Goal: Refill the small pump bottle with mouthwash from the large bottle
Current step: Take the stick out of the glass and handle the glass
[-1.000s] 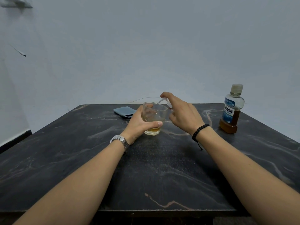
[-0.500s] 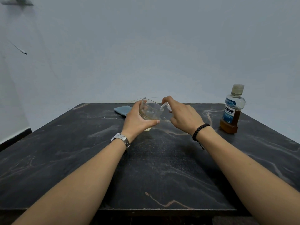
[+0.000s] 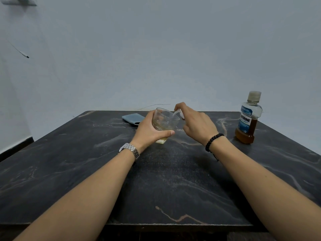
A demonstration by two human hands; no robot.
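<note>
Head view: left hand (image 3: pixel 149 131) around tilted glass (image 3: pixel 165 121); right hand (image 3: pixel 196 126) on pump (image 3: pixel 178 113)

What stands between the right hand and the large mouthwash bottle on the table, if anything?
Nothing visible does. The right hand is at the tilted glass that the left hand holds, and only bare table lies between it and the large mouthwash bottle, which stands capped to its right.
</note>
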